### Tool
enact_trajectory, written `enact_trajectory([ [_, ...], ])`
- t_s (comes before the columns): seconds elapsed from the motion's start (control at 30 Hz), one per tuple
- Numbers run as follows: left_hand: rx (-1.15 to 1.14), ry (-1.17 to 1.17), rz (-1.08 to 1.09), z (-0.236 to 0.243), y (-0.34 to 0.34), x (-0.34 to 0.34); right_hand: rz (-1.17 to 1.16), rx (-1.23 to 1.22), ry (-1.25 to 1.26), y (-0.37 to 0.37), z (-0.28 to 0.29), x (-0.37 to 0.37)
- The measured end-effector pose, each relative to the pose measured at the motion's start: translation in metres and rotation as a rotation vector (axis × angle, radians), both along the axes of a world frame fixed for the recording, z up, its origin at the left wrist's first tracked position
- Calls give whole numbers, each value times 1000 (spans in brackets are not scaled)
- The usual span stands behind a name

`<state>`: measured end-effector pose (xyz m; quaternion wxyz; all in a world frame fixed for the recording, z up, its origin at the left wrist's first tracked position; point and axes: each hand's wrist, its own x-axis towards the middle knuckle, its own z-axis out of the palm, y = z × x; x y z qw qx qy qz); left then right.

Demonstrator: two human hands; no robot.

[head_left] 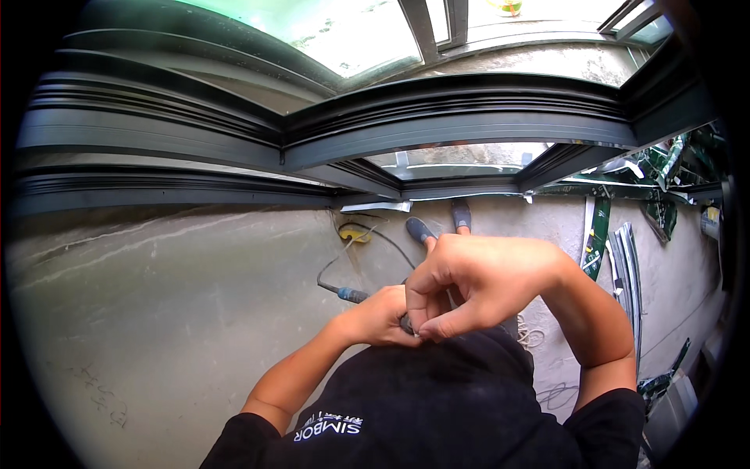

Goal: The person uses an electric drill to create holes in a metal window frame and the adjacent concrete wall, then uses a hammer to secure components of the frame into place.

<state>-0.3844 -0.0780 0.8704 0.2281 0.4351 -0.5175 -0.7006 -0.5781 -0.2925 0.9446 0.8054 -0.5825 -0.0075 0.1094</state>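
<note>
- The right hand (476,281) pinches a tiny part at its fingertips, too small to identify, just above the dark shirt (437,406).
- The left hand (383,316) is closed on a blue-handled tool (353,295), probably steadying it for the fitting.
- A cable (391,242) runs across the concrete floor (156,313) to a yellow plug (353,233).
- Farthest, the dark window frame (461,117).

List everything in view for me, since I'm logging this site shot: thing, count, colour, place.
window frame: one, dark grey, across the top
concrete wall: one, grey, below the frame at left
floor: one, pale grey, centre right
cable: one, dark, on the floor by the feet
yellow item: one, at the cable's end
metal strips: several, grey and green, at right
shoes: two, dark grey, on the floor
shirt: one, black, bottom centre
left hand: one, holds a dark tool with a blue-ended cord
right hand: one, pinching at the tool's tip
</note>
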Motion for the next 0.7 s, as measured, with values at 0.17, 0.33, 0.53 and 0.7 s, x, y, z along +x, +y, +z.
enact_trajectory([
  [0.17,-4,61,-5,12,-10,-4,133,569,140,0,-22,5],
  [0.33,-146,-72,-46,7,-6,-2,-527,135,348,-10,-39,10],
  [0.53,-179,18,36,5,-8,1,-951,-818,227,7,-53,-14],
  [0.7,-170,86,101,7,-7,5,-928,-598,467,14,-44,-30],
])
